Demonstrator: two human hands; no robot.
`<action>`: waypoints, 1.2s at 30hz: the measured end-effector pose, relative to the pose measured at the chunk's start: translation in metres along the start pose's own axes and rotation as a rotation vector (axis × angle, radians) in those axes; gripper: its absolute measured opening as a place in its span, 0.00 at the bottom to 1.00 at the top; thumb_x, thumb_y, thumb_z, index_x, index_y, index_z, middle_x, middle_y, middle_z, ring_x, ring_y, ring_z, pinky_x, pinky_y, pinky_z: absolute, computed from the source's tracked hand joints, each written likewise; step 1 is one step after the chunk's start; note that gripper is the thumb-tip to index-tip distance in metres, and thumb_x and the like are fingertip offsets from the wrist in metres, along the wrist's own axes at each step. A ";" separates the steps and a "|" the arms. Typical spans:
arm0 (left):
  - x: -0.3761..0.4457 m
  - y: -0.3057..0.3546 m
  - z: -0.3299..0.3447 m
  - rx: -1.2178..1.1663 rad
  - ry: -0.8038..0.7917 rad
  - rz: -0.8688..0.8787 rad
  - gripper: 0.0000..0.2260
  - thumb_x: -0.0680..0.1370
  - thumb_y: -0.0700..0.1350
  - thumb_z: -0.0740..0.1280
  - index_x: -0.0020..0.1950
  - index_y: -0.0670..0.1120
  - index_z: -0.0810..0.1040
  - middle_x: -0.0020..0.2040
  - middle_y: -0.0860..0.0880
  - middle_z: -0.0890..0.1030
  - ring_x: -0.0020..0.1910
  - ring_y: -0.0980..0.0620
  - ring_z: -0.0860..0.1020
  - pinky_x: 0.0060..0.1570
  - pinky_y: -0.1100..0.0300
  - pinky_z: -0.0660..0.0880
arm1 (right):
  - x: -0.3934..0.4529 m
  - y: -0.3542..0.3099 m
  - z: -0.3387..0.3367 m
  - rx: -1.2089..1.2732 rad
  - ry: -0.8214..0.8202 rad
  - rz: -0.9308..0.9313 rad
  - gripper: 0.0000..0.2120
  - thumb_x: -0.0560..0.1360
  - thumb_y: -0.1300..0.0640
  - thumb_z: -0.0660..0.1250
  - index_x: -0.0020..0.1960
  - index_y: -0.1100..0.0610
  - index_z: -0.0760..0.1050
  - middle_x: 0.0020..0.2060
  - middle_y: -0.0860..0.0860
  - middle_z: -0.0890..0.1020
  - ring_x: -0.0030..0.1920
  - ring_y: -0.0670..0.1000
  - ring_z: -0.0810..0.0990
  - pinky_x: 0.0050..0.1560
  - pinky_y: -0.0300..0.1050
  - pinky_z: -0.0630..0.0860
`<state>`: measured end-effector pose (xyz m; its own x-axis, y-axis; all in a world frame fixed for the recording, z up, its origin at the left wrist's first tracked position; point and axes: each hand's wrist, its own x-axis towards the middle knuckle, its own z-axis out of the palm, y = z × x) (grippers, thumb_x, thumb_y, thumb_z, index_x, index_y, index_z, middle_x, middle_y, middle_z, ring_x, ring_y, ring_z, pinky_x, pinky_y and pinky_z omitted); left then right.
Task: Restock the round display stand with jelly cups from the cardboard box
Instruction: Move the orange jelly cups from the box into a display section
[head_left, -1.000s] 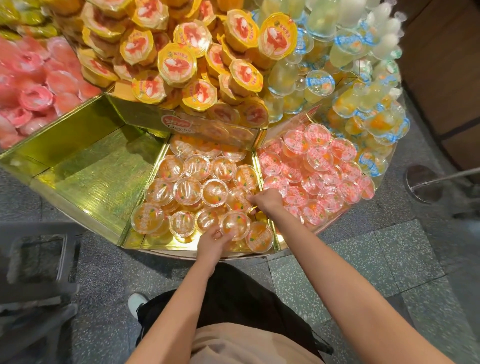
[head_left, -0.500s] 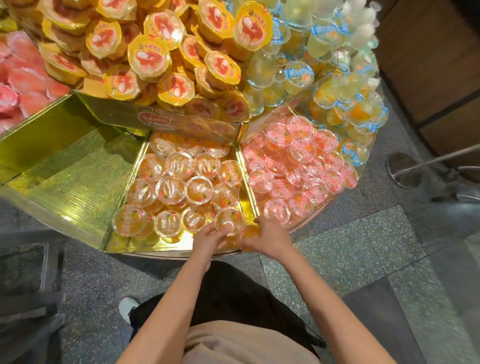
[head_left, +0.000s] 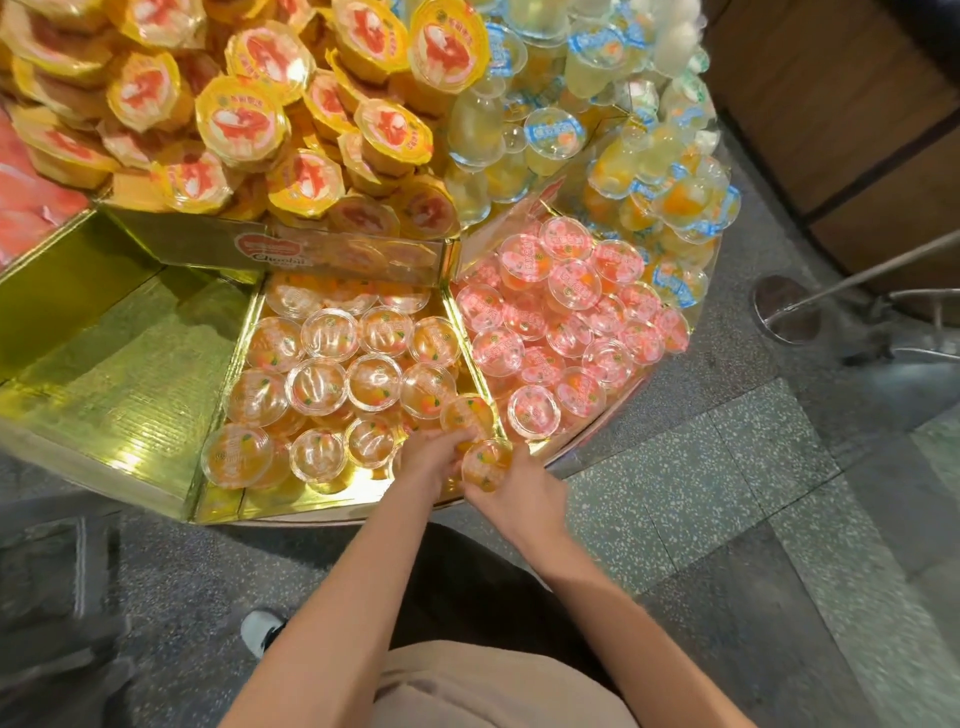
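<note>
Jelly cup (head_left: 487, 463), clear with orange fruit inside, gripped by the right hand (head_left: 514, 488); left hand (head_left: 431, 457) grips another.

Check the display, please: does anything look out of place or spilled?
Nothing is spilled. One bin left of the orange cups holds no cups. Some orange cups lie tilted, not in neat rows.
</note>
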<state>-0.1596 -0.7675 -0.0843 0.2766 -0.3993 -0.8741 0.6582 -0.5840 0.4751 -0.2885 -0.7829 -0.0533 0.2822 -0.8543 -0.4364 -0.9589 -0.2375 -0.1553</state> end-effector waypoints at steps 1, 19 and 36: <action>0.004 0.001 0.000 0.028 0.002 -0.006 0.14 0.68 0.39 0.78 0.49 0.41 0.75 0.45 0.45 0.81 0.43 0.49 0.80 0.46 0.56 0.79 | 0.001 -0.003 0.000 -0.019 -0.018 0.005 0.40 0.68 0.28 0.62 0.66 0.59 0.65 0.50 0.53 0.81 0.51 0.56 0.81 0.48 0.48 0.76; 0.002 0.001 -0.021 0.259 0.049 0.114 0.23 0.70 0.54 0.75 0.59 0.46 0.75 0.57 0.48 0.78 0.57 0.46 0.78 0.60 0.47 0.75 | -0.006 -0.024 -0.018 -0.127 -0.036 0.003 0.47 0.72 0.26 0.53 0.77 0.60 0.52 0.68 0.58 0.70 0.65 0.57 0.73 0.57 0.51 0.73; 0.023 0.027 -0.034 0.310 0.218 0.172 0.18 0.82 0.48 0.61 0.34 0.45 0.75 0.43 0.43 0.83 0.43 0.44 0.79 0.50 0.51 0.78 | 0.055 -0.046 -0.021 0.029 0.076 -0.205 0.42 0.64 0.41 0.74 0.71 0.56 0.63 0.64 0.56 0.67 0.65 0.57 0.65 0.65 0.51 0.66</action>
<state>-0.1122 -0.7686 -0.0946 0.5280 -0.3703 -0.7643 0.3567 -0.7200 0.5953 -0.2295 -0.8284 -0.0514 0.4672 -0.8223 -0.3249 -0.8801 -0.3972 -0.2601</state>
